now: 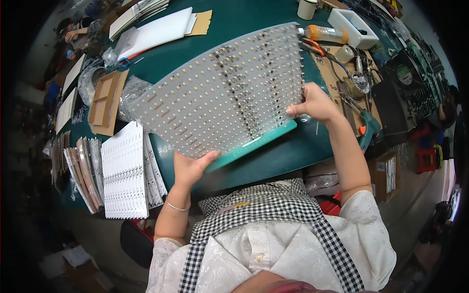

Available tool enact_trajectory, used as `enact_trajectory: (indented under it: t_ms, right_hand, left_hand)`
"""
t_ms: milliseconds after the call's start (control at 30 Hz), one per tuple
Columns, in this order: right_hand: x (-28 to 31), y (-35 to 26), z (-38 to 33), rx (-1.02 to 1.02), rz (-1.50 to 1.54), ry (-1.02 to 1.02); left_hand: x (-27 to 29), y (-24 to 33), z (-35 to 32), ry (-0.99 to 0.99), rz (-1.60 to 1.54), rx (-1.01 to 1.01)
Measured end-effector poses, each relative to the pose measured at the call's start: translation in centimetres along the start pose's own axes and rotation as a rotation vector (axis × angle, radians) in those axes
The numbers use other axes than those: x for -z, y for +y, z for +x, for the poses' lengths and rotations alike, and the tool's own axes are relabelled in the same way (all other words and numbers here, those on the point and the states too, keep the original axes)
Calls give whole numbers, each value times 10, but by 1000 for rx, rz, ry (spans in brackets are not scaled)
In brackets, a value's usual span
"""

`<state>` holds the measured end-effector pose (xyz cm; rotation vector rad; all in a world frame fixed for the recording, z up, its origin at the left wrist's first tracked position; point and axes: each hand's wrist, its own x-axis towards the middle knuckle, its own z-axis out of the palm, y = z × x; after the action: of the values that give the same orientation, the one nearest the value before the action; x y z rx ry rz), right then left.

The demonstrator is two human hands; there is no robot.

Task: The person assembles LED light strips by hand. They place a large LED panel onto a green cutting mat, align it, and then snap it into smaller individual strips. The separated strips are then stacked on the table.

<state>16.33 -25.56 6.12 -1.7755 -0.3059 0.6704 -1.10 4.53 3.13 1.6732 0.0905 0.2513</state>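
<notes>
A large grey panel (195,105), studded with rows of small yellowish and dark parts, is tilted above the green table (244,178). Along its near edge runs a teal strip (254,145) that looks like part of a tray or frame. My left hand (188,168) grips the near left corner, thumb on top and fingers hidden beneath. At the right edge, my right hand (317,103) closes round the panel, its thumb over the face.
Stacked white boards (124,171) and a cardboard tray (106,102) lie at left. On the right are an orange bottle (326,34), a white foam box (352,28), a green-handled tool (370,131) and cables. Another person (80,34) sits at the far left.
</notes>
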Motion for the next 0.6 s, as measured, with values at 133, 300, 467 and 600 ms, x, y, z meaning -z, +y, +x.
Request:
enact_trajectory:
  t_ms: [133,300,467,600]
  right_hand:
    - [1,-3,4,-13,-26,-7]
    - [-3,12,-14,91,-46,98]
    - [-8,20,-17,265,-42,121]
    - [-6,26,-15,29,25,131]
  left_hand:
    - [0,-2,3,22,18,-9]
    - [2,-8,-17,21,42,19]
    - [-1,-14,-25,83,176,-127]
    - [2,-5,-9,63,77,49]
